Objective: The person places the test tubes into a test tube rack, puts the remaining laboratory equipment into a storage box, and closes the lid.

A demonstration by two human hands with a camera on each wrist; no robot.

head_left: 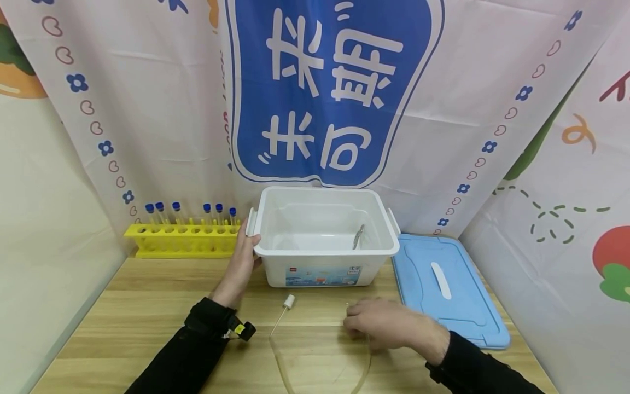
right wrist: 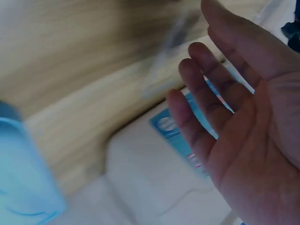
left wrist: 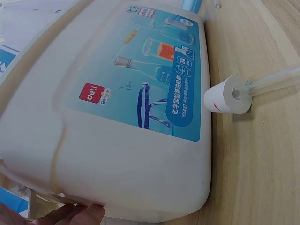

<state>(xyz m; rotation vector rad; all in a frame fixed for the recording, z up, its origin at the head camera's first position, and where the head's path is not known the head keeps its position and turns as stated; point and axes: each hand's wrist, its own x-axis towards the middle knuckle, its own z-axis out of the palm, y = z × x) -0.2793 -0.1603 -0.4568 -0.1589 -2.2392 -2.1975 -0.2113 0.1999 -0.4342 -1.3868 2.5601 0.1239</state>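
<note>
A white plastic storage box (head_left: 322,246) with a blue label stands against the backdrop, a small metal item (head_left: 359,237) inside it. My left hand (head_left: 241,257) grips the box's left handle end, thumb at the rim; its fingertips show against the box in the left wrist view. In front lies a white stopper (head_left: 289,301) on a thin glass tube, joined to a clear flexible hose (head_left: 280,364) that curves out of the picture. My right hand (head_left: 376,323) hovers above the hose's other end, fingers loosely bent and palm bare in the right wrist view.
A yellow rack (head_left: 182,253) holding several blue-capped test tubes (head_left: 207,209) stands left of the box. To the right, a blue lid (head_left: 423,279) with a white handle lies flat. A printed curtain (head_left: 187,109) hangs behind the wooden table (head_left: 123,317).
</note>
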